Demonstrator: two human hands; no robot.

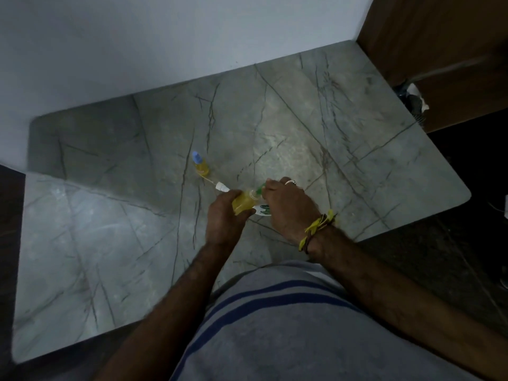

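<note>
The left hand (225,215) curls its fingers round a clear plastic bottle of yellow liquid (243,204) over the grey marble worktop (357,138). The bottle's neck points rightward to the right hand (288,210), whose fingers pinch its green cap (259,191).

1. Small bottle (200,166): blue cap, yellow liquid, upright on table.
2. Table (357,127): grey marble top, dark veins.
3. Wall (137,37): white, behind table.
4. Cabinet (439,37): brown wood, far right.

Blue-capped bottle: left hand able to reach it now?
Probably within reach: the blue-capped bottle stands upright just beyond the left hand, only the pump lying between. But that hand grips the yellow bottle, so it would have to let go first.
</note>
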